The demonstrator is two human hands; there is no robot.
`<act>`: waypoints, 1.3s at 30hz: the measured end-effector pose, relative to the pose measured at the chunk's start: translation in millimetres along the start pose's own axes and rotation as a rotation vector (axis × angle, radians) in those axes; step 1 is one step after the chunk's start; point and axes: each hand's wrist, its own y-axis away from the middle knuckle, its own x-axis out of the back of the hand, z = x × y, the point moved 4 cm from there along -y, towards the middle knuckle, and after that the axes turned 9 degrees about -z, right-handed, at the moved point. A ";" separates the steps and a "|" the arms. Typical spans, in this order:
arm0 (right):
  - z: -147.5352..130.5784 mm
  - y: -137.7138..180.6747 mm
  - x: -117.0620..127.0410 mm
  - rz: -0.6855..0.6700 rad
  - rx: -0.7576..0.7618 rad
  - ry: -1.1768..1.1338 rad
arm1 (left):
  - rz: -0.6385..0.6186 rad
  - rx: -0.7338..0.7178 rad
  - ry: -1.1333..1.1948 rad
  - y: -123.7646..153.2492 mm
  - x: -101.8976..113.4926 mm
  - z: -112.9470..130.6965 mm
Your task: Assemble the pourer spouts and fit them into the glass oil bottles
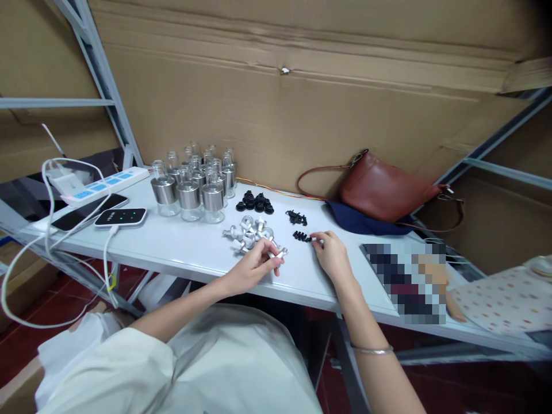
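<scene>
Three glass bottles (188, 196) form the near row at left, those behind overlapping too much to count, beside one power strip (107, 185) and one white device (123, 217). Mid-table are one silver-part heap (249, 231), one cluster of round black parts (257, 203) and two groups of small black pieces (297, 217); far right, one brown handbag (383, 190).

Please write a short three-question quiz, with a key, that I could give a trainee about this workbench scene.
1. What is the left hand holding?
2. True or false: part of the dark blue cloth lies under the brown bag.
3. Which is nearest the right hand: (a) the glass bottles, (b) the power strip, (c) the row of small black pieces?

Key: 1. A silvery part. 2. True. 3. c.
</scene>
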 end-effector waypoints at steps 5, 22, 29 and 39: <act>2.0 -0.3 0.9 -0.005 0.021 -0.012 | 0.000 -0.001 0.005 0.1 -0.1 -0.1; 3.9 -2.1 -3.1 0.001 0.035 0.021 | -0.008 -0.031 -0.016 0.1 0.0 -1.3; -0.2 -4.1 -7.5 0.012 0.104 -0.017 | -0.005 -0.038 -0.013 -1.0 0.8 -3.8; -75.5 34.4 20.6 0.158 0.322 -0.507 | 0.021 -0.039 -0.013 1.6 2.4 -2.5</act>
